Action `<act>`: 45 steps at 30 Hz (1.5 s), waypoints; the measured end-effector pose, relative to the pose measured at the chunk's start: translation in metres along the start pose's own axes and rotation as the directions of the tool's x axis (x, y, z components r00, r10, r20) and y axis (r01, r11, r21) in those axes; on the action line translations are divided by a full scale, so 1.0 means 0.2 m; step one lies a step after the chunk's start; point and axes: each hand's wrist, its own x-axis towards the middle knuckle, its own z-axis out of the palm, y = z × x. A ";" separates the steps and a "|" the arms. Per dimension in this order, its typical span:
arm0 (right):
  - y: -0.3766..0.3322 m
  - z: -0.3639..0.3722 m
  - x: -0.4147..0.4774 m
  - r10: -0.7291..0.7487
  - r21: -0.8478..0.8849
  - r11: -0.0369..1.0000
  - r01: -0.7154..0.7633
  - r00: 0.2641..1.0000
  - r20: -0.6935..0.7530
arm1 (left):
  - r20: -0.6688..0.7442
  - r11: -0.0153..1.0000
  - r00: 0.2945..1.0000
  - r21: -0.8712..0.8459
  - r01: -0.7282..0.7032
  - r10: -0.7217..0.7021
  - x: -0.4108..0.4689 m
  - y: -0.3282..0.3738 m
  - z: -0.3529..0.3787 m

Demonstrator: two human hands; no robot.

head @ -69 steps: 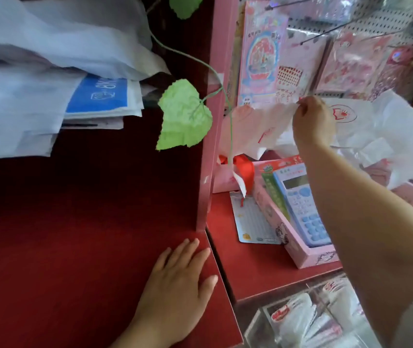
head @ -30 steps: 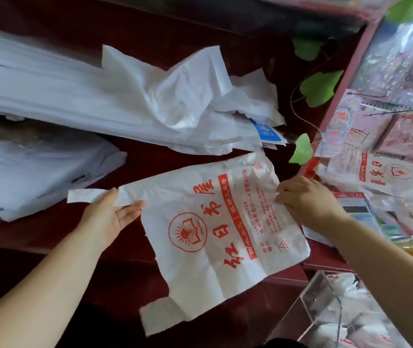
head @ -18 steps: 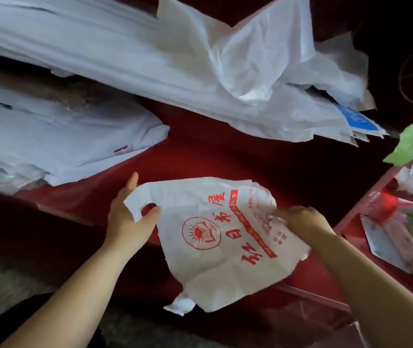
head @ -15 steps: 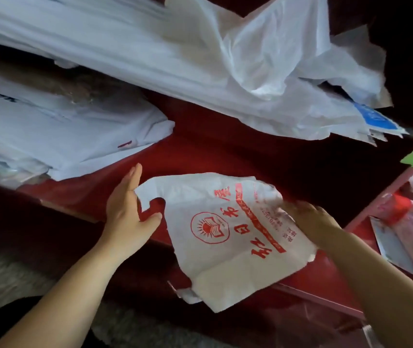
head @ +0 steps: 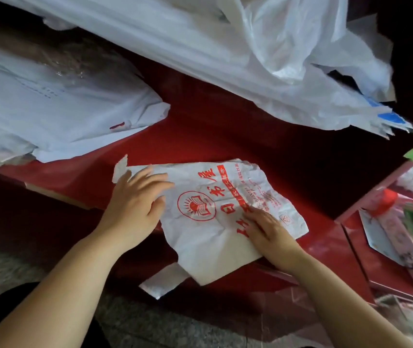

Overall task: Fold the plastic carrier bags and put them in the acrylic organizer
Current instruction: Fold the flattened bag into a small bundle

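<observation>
White red-printed plastic carrier bag [head: 200,237] lies on the red countertop [head: 225,136]. Your left hand [head: 135,204] presses flat at its 9 o'clock, right hand [head: 268,232] at 4 o'clock, apart. Feather-light, slippery film: pinch the edges.

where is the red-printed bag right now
Head view, lower centre: the red-printed bag lies on the red counter near its front edge, left hand and right hand pressing it.

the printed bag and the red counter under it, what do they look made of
Bag: thin white plastic film, slightly matte, with red print; it holds fine sharp crinkles and droops over the edge. Counter: smooth red surface with a soft sheen, probably painted or laminated board; a pale strip shows along its front edge.
</observation>
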 end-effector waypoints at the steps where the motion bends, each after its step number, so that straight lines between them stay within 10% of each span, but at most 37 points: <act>1: 0.01 0.00 0.04 -0.014 0.042 0.999 0.015 1.000 -0.028 | 0.007 1.000 1.000 -0.023 -0.019 0.019 -0.01 0.00 0.00; 11: -0.01 -0.15 0.26 0.215 0.581 0.796 -0.167 0.977 -0.015 | 0.126 0.985 0.979 -0.081 -0.153 0.163 -0.05 0.00 0.01; 16: -0.09 -0.26 0.32 0.342 0.001 0.939 -0.343 0.939 0.039 | 0.293 0.962 0.944 0.176 -0.209 0.151 -0.06 0.09 0.10; 21: -0.17 -0.11 0.28 0.047 -0.576 0.817 -0.001 0.997 0.065 | 0.203 0.942 0.960 0.237 -0.240 0.194 -0.09 0.13 0.19; 27: -0.19 0.06 0.34 -0.080 -0.291 0.949 0.119 0.987 0.141 | 0.138 0.942 0.970 0.244 -0.230 0.201 -0.09 0.12 0.20; 36: 0.25 -0.17 0.26 0.339 -0.402 0.855 -0.328 0.940 -0.048 | 0.107 0.941 0.973 0.252 -0.224 0.203 -0.09 0.12 0.21; 42: -0.19 0.06 0.40 -0.227 -0.254 0.942 0.221 0.974 0.003 | 0.099 0.929 0.964 0.259 -0.264 0.246 -0.10 0.11 0.21; 45: -0.25 0.11 0.52 -0.235 -0.293 0.922 0.252 0.968 0.090 | 0.094 0.920 0.956 0.259 -0.294 0.279 -0.10 0.09 0.21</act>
